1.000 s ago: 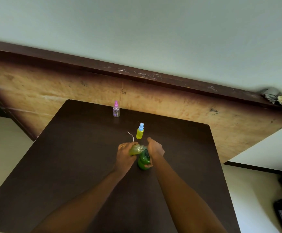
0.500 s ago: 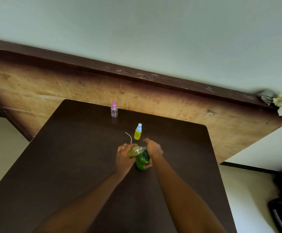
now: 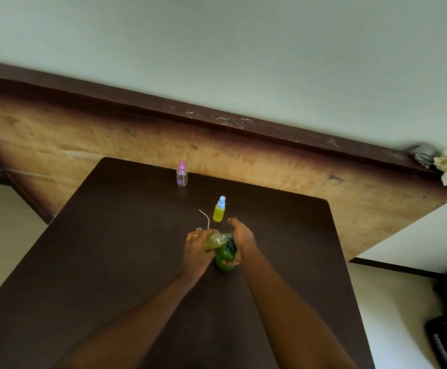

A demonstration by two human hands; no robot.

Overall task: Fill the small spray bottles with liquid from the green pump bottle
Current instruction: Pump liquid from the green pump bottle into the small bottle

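Dark table [image 3: 110, 262], crumpled cloth [image 3: 424, 155]

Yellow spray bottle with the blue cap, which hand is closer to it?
Right. The right hand, gripping the green pump bottle, has fingertips just right of the yellow spray bottle; the left hand sits nearer the camera and left, holding another small bottle.

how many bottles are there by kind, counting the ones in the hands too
small spray bottles: 3 (pink-capped bottle, blue-capped bottle, uncapped bottle in the left hand)
green pump bottle: 1, held by the right hand
total: 4
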